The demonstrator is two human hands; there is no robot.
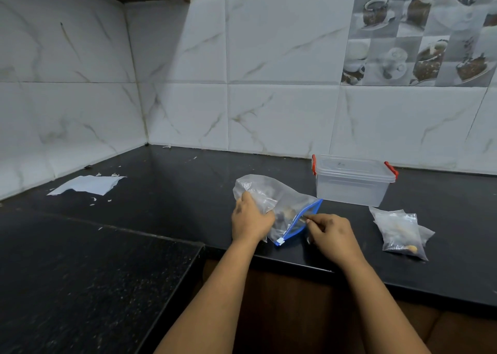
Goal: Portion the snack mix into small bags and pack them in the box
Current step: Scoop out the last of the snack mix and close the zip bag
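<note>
While the zip bag of snack mix lies on the desk, the left hand grips its body and the right hand pinches something small at its blue mouth. Small filled bags lie right of it, just before the lidded box.

A large clear zip bag with a blue zipper strip and a white slider is lying on its side near the front edge of the counter, its mouth facing right and standing open. A small amount of brown and pale snack mix is showing through the plastic near the mouth. A clear plastic box is standing upright behind and to the right of the bag, its lid seated on top and red clips showing at both ends. Small clear bags are lying flat in an overlapping pile right of the zip bag, in front of the box; dark and pale pieces are seen inside.
</note>
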